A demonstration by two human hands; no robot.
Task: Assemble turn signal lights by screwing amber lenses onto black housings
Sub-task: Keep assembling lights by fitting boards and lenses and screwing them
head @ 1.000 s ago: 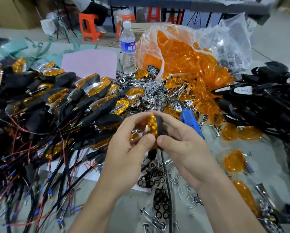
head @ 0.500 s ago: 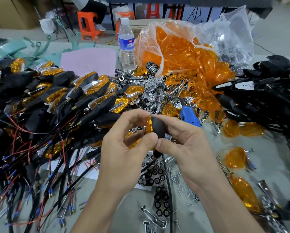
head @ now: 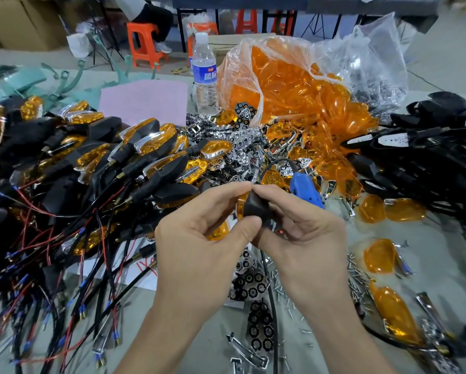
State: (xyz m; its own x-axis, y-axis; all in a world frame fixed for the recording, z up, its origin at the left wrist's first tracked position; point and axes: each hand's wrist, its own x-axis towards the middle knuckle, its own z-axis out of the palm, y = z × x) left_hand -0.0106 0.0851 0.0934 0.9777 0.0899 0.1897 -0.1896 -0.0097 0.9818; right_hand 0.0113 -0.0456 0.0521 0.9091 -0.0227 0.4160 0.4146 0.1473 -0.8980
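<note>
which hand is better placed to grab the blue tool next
Right, probably. The blue tool lies just beyond the right hand. The left hand sits farther away and grips the black housing with its amber lens, so it could hold that alone.

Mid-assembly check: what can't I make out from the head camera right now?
Seam between amber lens and black housing: head view, covered by left hand and right hand.
Any screw or screw hole on the housing: hidden under both hands.
Loose screws: too small and blurred to count.
Chrome trims at the bottom-right edge: smeared and cut off.
</note>
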